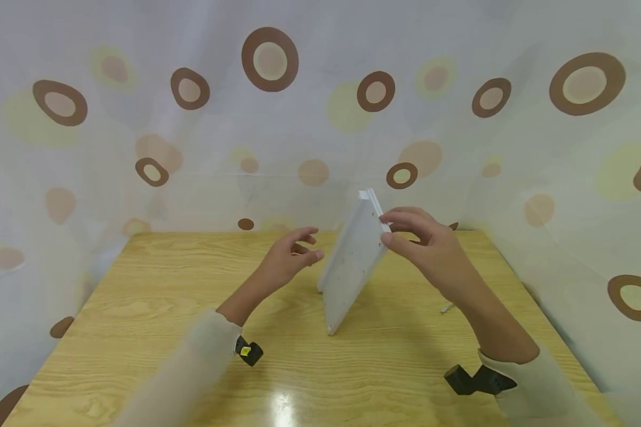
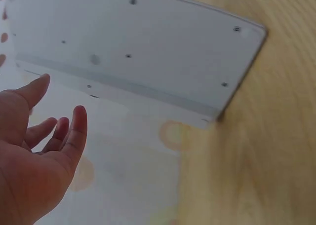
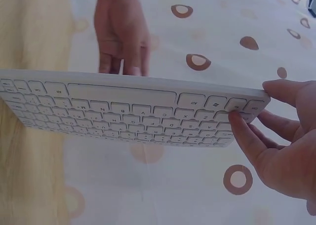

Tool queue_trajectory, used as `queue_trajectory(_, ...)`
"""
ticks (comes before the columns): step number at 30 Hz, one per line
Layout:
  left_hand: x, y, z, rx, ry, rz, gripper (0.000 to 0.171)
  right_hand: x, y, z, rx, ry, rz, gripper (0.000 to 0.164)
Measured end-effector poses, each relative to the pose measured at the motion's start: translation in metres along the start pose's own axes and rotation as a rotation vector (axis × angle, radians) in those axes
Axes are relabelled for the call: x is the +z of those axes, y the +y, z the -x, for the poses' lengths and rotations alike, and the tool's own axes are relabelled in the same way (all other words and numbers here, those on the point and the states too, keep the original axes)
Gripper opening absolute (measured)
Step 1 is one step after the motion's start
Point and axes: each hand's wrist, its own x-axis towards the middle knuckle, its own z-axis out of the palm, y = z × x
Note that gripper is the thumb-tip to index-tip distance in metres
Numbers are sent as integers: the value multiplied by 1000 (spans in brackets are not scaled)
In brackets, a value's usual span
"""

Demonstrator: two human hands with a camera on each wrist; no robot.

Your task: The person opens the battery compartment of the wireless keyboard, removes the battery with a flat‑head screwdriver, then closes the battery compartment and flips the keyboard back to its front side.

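A white computer keyboard (image 1: 352,264) stands tilted on one short end on the wooden table. My right hand (image 1: 440,252) pinches its raised end between thumb and fingers. In the right wrist view, the lettered keys (image 3: 143,109) face that camera, and the right fingertips (image 3: 238,121) lie over the corner keys. Facing left is the underside (image 2: 163,42), with small dark screws and a raised ridge along one long edge. My left hand (image 1: 294,255) hovers beside this underside, a gap away, its fingers loosely bent and holding nothing.
The wooden table (image 1: 155,296) reaches back to a pale curtain (image 1: 310,130) with brown ring patterns, which also hangs on both sides. A small white thin object (image 1: 447,308) lies behind the right forearm. Each sleeve cuff carries a black wrist camera (image 1: 251,353).
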Motion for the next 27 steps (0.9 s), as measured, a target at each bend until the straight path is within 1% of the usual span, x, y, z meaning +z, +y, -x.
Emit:
queue_trajectory(2,6,-19,3,-38,-19,-26,61,-3,5,3,3,16,-18,37)
queue_trajectory(5,13,-43,7,-81,-58,-10,66,-7,12,7,14,40,-71,38)
queue_trajectory(8,17,-60,9,-107,-101,14,68,-10,20,11,12,61,-130,38)
queue_trajectory(11,21,-72,10,-130,-150,47,70,-13,27,13,4,77,-163,39)
queue_trajectory(15,25,-82,9,-149,-197,97,73,-17,36,17,2,101,-198,39)
queue_trajectory(18,30,-87,6,-141,-204,117,75,-19,41,19,9,113,-223,39)
queue_trajectory(21,34,-89,4,-143,-212,115,76,-22,45,21,16,112,-240,40)
queue_trajectory(23,36,-89,4,-152,-236,110,78,-23,47,22,14,105,-253,39)
queue_trajectory(27,39,-87,6,-172,-298,96,90,-29,55,25,8,90,-284,38)
